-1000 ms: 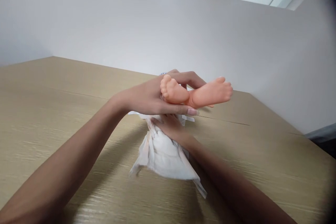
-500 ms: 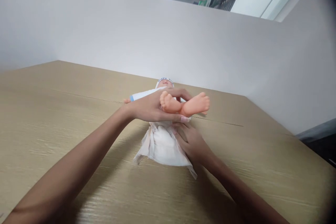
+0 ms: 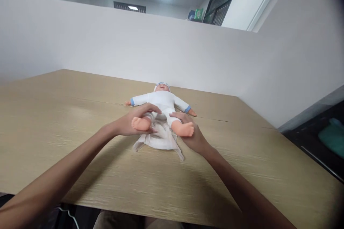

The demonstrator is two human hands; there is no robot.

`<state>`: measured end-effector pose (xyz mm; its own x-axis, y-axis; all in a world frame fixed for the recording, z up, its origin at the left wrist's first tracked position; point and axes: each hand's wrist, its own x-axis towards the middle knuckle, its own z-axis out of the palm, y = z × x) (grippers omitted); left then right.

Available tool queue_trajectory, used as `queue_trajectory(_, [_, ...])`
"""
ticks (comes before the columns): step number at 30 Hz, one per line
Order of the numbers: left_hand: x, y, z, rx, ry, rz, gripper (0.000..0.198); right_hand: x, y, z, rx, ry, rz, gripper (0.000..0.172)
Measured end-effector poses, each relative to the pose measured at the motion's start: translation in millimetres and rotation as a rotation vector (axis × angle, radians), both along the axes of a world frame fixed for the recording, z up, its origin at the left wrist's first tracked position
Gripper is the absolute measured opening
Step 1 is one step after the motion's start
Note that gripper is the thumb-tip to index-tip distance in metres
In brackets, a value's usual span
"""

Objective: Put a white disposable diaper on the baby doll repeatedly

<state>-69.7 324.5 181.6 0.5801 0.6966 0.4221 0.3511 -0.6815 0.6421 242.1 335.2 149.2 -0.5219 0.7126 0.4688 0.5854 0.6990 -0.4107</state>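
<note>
A baby doll (image 3: 163,101) in a white suit with blue cuffs and a printed white cap lies on its back, feet toward me and arms spread. Beneath its hips and between its legs is an opened white diaper (image 3: 161,139), its tabs splayed toward me. My left hand (image 3: 137,120) is wrapped round the doll's leg on the left, thumb below and fingers above. On the other side, my right hand (image 3: 192,132) grips the right-side leg near the bare foot, fingers over the thigh. The legs are held apart.
The doll lies on a wide wooden table (image 3: 80,157) with a thin seam across it. A white partition (image 3: 120,46) rises behind. At the right, past the table edge, is a dark object with something green (image 3: 333,137). A white cable (image 3: 68,214) hangs below the front edge.
The doll's feet, held together in my left hand before, are now lowered and apart. My right hand has moved from the diaper to the right-side leg. The camera view has tilted and shifted.
</note>
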Motion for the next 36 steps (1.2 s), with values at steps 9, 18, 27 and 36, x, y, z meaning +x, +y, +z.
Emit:
queue_trajectory(9, [-56.2, -16.1, -67.0, 0.198, 0.191, -0.035, 0.045, 40.7, 2.2, -40.5, 0.082, -0.146, 0.285, 0.042])
queue_trajectory(18, [-56.0, -12.0, -83.7, 0.059, 0.210, -0.048, 0.055, 48.5, 9.1, -40.5, -0.082, -0.042, 0.321, 0.038])
queue_trajectory(27, [-36.2, -35.1, -55.6, -0.170, 0.288, 0.075, 0.057, 19.9, -29.0, -26.7, -0.129, -0.164, 0.102, 0.063])
queue_trajectory(36, [3.7, -6.4, -46.9, 0.077, 0.294, 0.287, 0.030, -7.4, 2.4, -25.5, -0.005, -0.122, -0.021, 0.027])
